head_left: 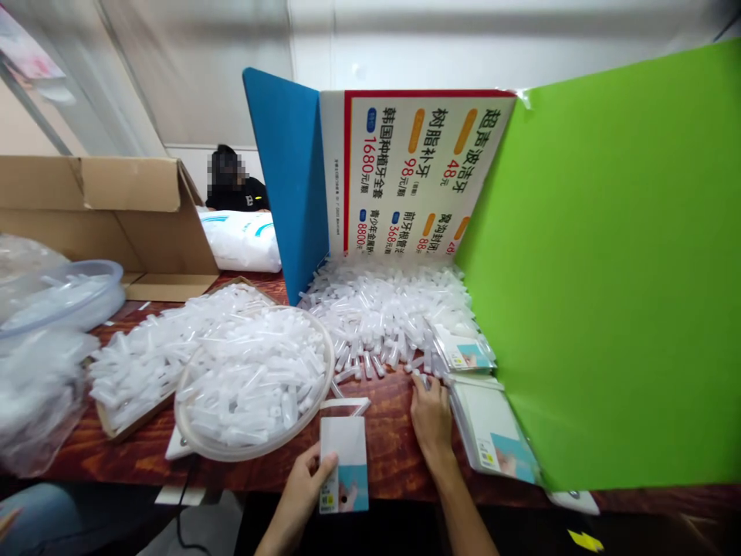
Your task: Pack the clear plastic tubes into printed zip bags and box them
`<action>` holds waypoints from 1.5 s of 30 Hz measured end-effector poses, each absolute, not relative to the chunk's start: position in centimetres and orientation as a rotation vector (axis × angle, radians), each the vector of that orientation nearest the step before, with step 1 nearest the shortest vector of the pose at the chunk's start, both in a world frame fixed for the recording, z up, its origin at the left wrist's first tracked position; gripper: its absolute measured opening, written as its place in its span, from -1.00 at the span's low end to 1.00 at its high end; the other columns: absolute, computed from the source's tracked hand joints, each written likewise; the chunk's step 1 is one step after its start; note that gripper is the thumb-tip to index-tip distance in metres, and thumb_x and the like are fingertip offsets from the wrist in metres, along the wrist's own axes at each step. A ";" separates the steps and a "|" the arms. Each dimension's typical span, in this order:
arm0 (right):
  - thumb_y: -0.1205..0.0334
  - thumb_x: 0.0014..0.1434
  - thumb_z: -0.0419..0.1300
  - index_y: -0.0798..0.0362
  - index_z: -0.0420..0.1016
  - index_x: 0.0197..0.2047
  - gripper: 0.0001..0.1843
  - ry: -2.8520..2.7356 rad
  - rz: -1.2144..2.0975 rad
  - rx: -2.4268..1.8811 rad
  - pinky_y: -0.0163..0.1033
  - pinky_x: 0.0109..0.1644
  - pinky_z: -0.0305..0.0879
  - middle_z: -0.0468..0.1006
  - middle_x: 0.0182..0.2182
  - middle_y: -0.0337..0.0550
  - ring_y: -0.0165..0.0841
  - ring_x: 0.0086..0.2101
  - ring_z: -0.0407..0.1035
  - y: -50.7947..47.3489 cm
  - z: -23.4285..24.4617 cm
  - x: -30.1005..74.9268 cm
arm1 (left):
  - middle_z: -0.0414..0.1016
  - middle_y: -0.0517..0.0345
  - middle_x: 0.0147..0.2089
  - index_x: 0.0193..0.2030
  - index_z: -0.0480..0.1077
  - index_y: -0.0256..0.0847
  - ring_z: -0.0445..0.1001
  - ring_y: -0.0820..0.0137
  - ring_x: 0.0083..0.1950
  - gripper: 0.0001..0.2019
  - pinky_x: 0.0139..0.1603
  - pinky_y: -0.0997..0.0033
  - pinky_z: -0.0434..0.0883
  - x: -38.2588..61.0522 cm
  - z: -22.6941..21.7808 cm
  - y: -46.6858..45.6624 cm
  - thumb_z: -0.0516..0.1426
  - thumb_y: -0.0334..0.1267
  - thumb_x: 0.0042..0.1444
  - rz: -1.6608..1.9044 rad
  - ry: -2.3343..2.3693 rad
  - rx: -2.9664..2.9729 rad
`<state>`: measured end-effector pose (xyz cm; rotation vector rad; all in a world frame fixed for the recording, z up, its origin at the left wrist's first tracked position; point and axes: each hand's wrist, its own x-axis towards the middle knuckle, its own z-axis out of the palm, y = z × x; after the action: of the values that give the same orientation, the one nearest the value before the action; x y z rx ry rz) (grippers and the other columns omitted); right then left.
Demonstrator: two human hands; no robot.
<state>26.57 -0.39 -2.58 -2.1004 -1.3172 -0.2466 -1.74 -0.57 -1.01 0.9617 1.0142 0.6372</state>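
Observation:
My left hand point(306, 483) grips a flat clear bag point(343, 440) by its left side, the thumb on top. The bag has a white upper part and a teal printed lower part, and its open-looking top flap lies towards a few loose tubes. At the near edge of a heap of small clear plastic tubes point(387, 316) is my right hand point(431, 413), its fingers curled together. What lies between those fingertips is too small to make out. Just right of this hand rests a stack of similar printed bags point(492, 432), with more printed bags point(463, 347) behind it.
A round tub point(329, 363) heaped with tubes stands left of centre, beside a cardboard tray point(107, 425) of tubes. Blue point(286, 177) and green point(602, 270) boards wall the heap. Further left are a cardboard box point(133, 193) and plastic bags point(46, 394). A person point(248, 193) sits behind.

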 end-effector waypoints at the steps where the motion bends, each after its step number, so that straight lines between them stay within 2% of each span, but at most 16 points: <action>1: 0.37 0.33 -0.05 0.10 0.59 0.04 -0.59 -1.330 -0.222 -2.067 0.11 0.00 0.35 0.49 -0.07 0.21 0.00 -0.10 0.36 -0.8 -2.8 26.5 | 0.62 0.04 -0.36 -0.10 0.56 -0.33 0.50 0.33 -0.47 -0.35 -0.42 0.37 0.46 -1.9 -1.0 -0.7 0.35 0.26 -0.09 0.616 0.999 0.963; 7: 0.16 0.33 0.07 0.06 0.62 -0.01 -0.66 -1.316 -0.054 -1.856 0.11 0.10 0.38 0.56 -0.08 0.12 -0.06 -0.06 0.41 -3.3 -4.2 27.9 | 0.58 0.04 -0.34 -0.16 0.58 -0.36 0.42 0.42 -0.45 -0.50 -0.46 0.50 0.38 -2.6 -0.2 -0.4 0.37 0.09 -0.01 0.459 0.806 0.957; 13: 0.01 0.32 0.16 0.06 0.66 -0.08 -0.64 -1.253 0.165 -1.715 0.03 0.08 0.46 0.62 -0.05 0.09 -0.12 -0.05 0.51 -5.0 -3.5 27.6 | 0.60 -0.01 -0.31 -0.10 0.60 -0.39 0.43 0.41 -0.43 -0.49 -0.43 0.53 0.32 -1.9 0.8 0.8 0.39 0.05 -0.01 0.333 0.723 0.962; 16: -0.01 0.24 0.30 0.00 0.70 -0.13 -0.71 -1.242 0.570 -1.536 -0.04 0.10 0.46 0.63 0.00 0.04 -0.13 0.02 0.51 -5.7 -1.7 26.6 | 0.61 0.00 -0.29 -0.12 0.61 -0.37 0.43 0.42 -0.41 -0.49 -0.38 0.53 0.29 -1.8 0.9 1.2 0.40 0.06 -0.05 0.268 0.700 0.972; 19: 0.05 0.10 0.44 -0.03 0.73 -0.25 -0.80 -1.201 1.066 -1.295 -0.05 0.10 0.43 0.62 0.04 0.02 -0.10 0.05 0.49 -6.0 0.2 25.5 | 0.60 0.04 -0.34 -0.21 0.63 -0.37 0.40 0.44 -0.43 -0.50 -0.40 0.54 0.24 -2.3 0.7 1.4 0.43 0.07 -0.11 0.186 0.682 0.986; 22: 0.10 0.04 0.49 -0.04 0.74 -0.29 -0.83 -1.232 1.303 -1.184 -0.06 0.07 0.42 0.63 0.01 0.00 -0.09 0.03 0.50 -5.7 1.4 24.6 | 0.55 0.07 -0.42 -0.31 0.62 -0.39 0.35 0.47 -0.48 -0.50 -0.46 0.54 0.17 -3.0 0.1 1.3 0.44 0.09 -0.14 0.132 0.679 0.980; 24: 0.11 0.02 0.49 -0.04 0.75 -0.27 -0.81 -1.262 1.397 -1.153 -0.04 0.09 0.40 0.65 -0.01 0.01 -0.08 0.01 0.51 -5.4 1.7 24.1 | 0.53 0.08 -0.44 -0.31 0.62 -0.39 0.32 0.48 -0.50 -0.48 -0.46 0.54 0.16 -3.4 -0.1 1.2 0.41 0.14 -0.11 0.120 0.690 0.967; 30: 0.06 0.05 0.47 0.00 0.74 -0.21 -0.74 -1.193 1.393 -1.189 0.03 0.16 0.36 0.62 0.03 0.07 -0.05 0.06 0.48 -5.0 1.6 23.2 | 0.46 0.13 -0.49 -0.38 0.55 -0.35 0.25 0.52 -0.54 -0.43 -0.49 0.54 0.14 -3.9 0.0 0.6 0.29 0.26 0.00 0.154 0.747 0.936; 33: 0.06 0.04 0.48 0.00 0.74 -0.25 -0.76 -1.179 1.389 -1.181 0.05 0.16 0.37 0.62 0.03 0.07 -0.04 0.06 0.48 -5.2 1.7 22.8 | 0.47 0.14 -0.47 -0.37 0.55 -0.34 0.26 0.50 -0.52 -0.45 -0.46 0.52 0.14 -4.1 0.2 0.7 0.33 0.24 -0.04 0.146 0.742 0.951; 38: 0.05 0.01 0.49 -0.01 0.73 -0.29 -0.76 -1.162 1.421 -1.154 0.07 0.15 0.38 0.65 -0.01 0.04 -0.03 0.04 0.50 -5.8 2.1 22.7 | 0.35 0.23 -0.58 -0.50 0.50 -0.34 0.12 0.56 -0.58 -0.49 -0.52 0.51 -0.01 -4.6 0.5 1.2 0.36 0.17 -0.03 0.088 0.741 0.997; 42: 0.06 0.04 0.48 -0.01 0.74 -0.28 -0.78 -1.223 1.468 -1.178 -0.02 0.09 0.41 0.64 -0.03 0.02 -0.08 -0.02 0.53 -5.9 2.3 22.3 | 0.42 0.20 -0.54 -0.42 0.56 -0.35 0.17 0.53 -0.56 -0.45 -0.48 0.51 0.07 -4.9 0.8 1.4 0.31 0.24 0.00 0.065 0.745 0.999; 45: 0.05 0.03 0.49 0.00 0.74 -0.26 -0.76 -1.297 1.548 -1.155 -0.10 0.00 0.44 0.64 -0.09 -0.02 -0.12 -0.08 0.54 -5.7 2.3 21.4 | 0.40 0.21 -0.55 -0.39 0.58 -0.35 0.14 0.54 -0.57 -0.37 -0.49 0.51 0.07 -4.9 0.7 1.3 0.24 0.33 0.01 0.064 0.746 0.991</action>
<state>21.42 -5.75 2.34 -1.1548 -1.2968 1.5478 -4.92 1.25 0.72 0.9911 0.7455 0.0643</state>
